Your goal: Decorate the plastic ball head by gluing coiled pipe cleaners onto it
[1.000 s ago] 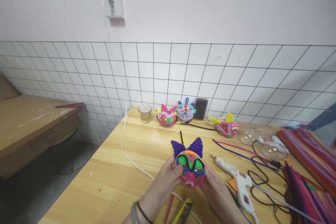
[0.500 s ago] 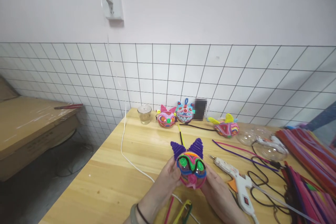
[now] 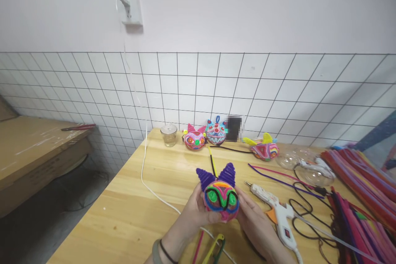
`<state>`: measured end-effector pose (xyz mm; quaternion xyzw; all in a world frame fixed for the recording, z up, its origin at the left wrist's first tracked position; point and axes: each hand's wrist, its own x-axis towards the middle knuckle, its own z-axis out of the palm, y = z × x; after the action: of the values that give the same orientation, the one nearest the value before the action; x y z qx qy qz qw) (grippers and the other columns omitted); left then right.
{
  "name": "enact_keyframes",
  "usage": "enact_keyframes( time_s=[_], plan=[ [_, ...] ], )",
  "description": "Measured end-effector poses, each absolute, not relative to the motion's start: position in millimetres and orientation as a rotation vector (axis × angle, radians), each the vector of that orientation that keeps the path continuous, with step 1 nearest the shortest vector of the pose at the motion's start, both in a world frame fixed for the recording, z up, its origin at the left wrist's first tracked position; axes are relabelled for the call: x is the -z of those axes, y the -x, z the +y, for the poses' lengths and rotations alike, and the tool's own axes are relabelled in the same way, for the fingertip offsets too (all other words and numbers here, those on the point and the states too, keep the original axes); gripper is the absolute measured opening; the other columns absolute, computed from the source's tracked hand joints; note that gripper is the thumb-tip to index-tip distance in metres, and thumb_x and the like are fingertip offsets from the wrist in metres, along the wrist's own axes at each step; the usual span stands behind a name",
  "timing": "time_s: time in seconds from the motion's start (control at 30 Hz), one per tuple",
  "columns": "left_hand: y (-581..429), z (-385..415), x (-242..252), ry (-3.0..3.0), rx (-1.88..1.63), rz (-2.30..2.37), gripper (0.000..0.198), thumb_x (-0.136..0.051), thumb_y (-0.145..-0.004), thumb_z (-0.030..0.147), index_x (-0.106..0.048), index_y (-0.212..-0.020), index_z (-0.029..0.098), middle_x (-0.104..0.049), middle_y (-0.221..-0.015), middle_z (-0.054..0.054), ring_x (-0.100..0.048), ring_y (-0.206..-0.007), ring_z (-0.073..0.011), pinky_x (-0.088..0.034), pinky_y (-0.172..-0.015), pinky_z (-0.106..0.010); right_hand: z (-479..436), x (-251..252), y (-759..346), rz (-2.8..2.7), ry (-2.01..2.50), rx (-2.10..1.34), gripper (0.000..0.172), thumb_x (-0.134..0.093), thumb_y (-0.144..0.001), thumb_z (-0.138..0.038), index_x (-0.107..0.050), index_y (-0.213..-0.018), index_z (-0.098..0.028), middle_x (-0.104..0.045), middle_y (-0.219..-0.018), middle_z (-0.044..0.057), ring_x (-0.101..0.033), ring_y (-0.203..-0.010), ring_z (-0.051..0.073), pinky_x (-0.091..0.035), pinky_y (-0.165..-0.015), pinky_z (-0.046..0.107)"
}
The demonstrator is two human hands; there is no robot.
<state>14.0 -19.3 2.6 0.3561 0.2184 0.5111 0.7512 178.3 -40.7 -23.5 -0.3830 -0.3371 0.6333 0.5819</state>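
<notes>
Between my two hands is a pipe-cleaner cat ornament (image 3: 221, 198) with purple ears, green eyes and a pink nose, built on a clear rounded form. My left hand (image 3: 198, 210) grips its left side, the thumb lying across the lower front near the nose. On its other side, the fingers of my right hand (image 3: 252, 218) are curled against the edge. A white hot glue gun (image 3: 275, 210) lies on the table right of my right hand. Below the ornament lie yellow-and-green-handled scissors or pliers (image 3: 215, 249), partly cut off by the frame.
Along the wall stand a glass cup (image 3: 168, 135), a pink ornament (image 3: 194, 138), a blue ornament (image 3: 215, 132) and a fish-like ornament (image 3: 265, 147). Clear plastic balls (image 3: 315, 172) and bundles of pipe cleaners (image 3: 355, 173) fill the right side. A white cable (image 3: 154, 193) crosses the table.
The ornament has shifted slightly left and tilted a little. My left thumb has moved from its side onto the lower front, by the nose.
</notes>
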Motion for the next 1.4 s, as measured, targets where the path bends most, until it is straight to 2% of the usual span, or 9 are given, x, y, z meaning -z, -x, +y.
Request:
enact_keyframes(
  time_s=[0.2, 0.4, 0.53, 0.67, 0.87, 0.97, 1.17, 1.3, 1.4],
  plan=[
    [-12.5, -14.7, 2.2, -0.806, -1.204, 0.526, 0.075, -0.091, -0.043, 0.026, -0.062, -0.112, 0.018, -0.071, -0.109, -0.015, -0.064, -0.104, -0.0345, -0.05, -0.089, -0.043, -36.7, 23.3, -180.6, -0.826, 0.879, -1.453, 0.038, -0.062, -0.084, -0.05, -0.068, -0.115, -0.028, -0.064, -0.127, 0.009, -0.06, -0.112, 0.029, -0.047, -0.093, 0.046],
    [-5.5, -12.3, -2.5, -0.788, -1.148, 0.511, 0.069, -0.088, -0.052, 0.029, -0.06, -0.114, 0.019, -0.07, -0.109, -0.014, -0.065, -0.1, -0.0314, -0.052, -0.079, -0.038, -42.0, 25.1, -181.1, -0.96, 1.066, -1.206, 0.04, -0.064, -0.082, -0.052, -0.069, -0.114, -0.027, -0.07, -0.114, 0.01, -0.065, -0.099, 0.028, -0.045, -0.094, 0.047],
    [-3.7, -10.6, -0.7, -0.703, -1.176, 0.482, 0.062, -0.086, -0.056, 0.027, -0.062, -0.112, 0.02, -0.07, -0.111, -0.011, -0.064, -0.104, -0.0276, -0.049, -0.086, -0.036, -49.3, 20.3, -176.0, -1.168, 1.218, -0.891, 0.035, -0.063, -0.082, -0.051, -0.071, -0.11, -0.031, -0.069, -0.114, 0.008, -0.061, -0.104, 0.029, -0.041, -0.1, 0.047],
    [-3.2, -7.6, 4.3, -0.657, -1.164, 0.467, 0.05, -0.083, -0.061, 0.024, -0.063, -0.107, 0.02, -0.071, -0.106, -0.009, -0.065, -0.098, -0.0253, -0.05, -0.081, -0.034, -51.5, 18.5, -170.6, -1.334, 1.215, -0.763, 0.031, -0.06, -0.086, -0.046, -0.07, -0.112, -0.033, -0.068, -0.114, 0.006, -0.056, -0.114, 0.03, -0.041, -0.102, 0.043],
    [-5.4, -7.9, 4.6, -0.667, -1.142, 0.496, 0.057, -0.087, -0.055, 0.026, -0.063, -0.106, 0.019, -0.071, -0.105, -0.01, -0.066, -0.096, -0.0256, -0.05, -0.081, -0.034, -49.3, 24.5, -168.2, -1.427, 1.212, -0.748, 0.031, -0.056, -0.089, -0.039, -0.065, -0.119, -0.036, -0.061, -0.127, 0.002, -0.05, -0.122, 0.028, -0.04, -0.103, 0.04],
    [-6.3, -9.4, 1.2, -0.707, -1.163, 0.494, 0.059, -0.087, -0.055, 0.027, -0.062, -0.108, 0.019, -0.07, -0.108, -0.011, -0.065, -0.1, -0.0277, -0.05, -0.086, -0.037, -49.7, 27.1, -168.1, -1.435, 1.217, -0.738, 0.031, -0.055, -0.09, -0.039, -0.065, -0.12, -0.036, -0.061, -0.127, 0.002, -0.049, -0.123, 0.028, -0.04, -0.104, 0.039],
    [-6.6, -8.5, -0.3, -0.773, -1.178, 0.482, 0.067, -0.088, -0.053, 0.026, -0.059, -0.113, 0.018, -0.071, -0.109, -0.014, -0.066, -0.1, -0.0319, -0.051, -0.084, -0.041, -48.8, 25.2, -166.4, -1.352, 1.245, -0.765, 0.031, -0.058, -0.086, -0.047, -0.071, -0.111, -0.034, -0.065, -0.122, 0.004, -0.052, -0.12, 0.03, -0.04, -0.104, 0.043],
    [-8.1, -7.0, 4.1, -0.767, -1.198, 0.46, 0.067, -0.088, -0.052, 0.025, -0.059, -0.113, 0.017, -0.071, -0.108, -0.014, -0.066, -0.1, -0.0322, -0.051, -0.085, -0.042, -46.9, 21.6, -165.6, -1.277, 1.257, -0.878, 0.04, -0.059, -0.083, -0.054, -0.07, -0.113, -0.03, -0.065, -0.125, 0.006, -0.05, -0.123, 0.03, -0.037, -0.106, 0.046],
    [-7.7, -5.6, 6.9, -0.718, -1.18, 0.466, 0.059, -0.085, -0.057, 0.022, -0.06, -0.111, 0.018, -0.071, -0.107, -0.012, -0.066, -0.1, -0.029, -0.051, -0.085, -0.039, -46.5, 20.5, -166.0, -1.113, 1.292, -0.964, 0.056, -0.058, -0.08, -0.061, -0.065, -0.121, -0.023, -0.065, -0.123, 0.011, -0.059, -0.113, 0.03, -0.044, -0.099, 0.047]
  ],
)
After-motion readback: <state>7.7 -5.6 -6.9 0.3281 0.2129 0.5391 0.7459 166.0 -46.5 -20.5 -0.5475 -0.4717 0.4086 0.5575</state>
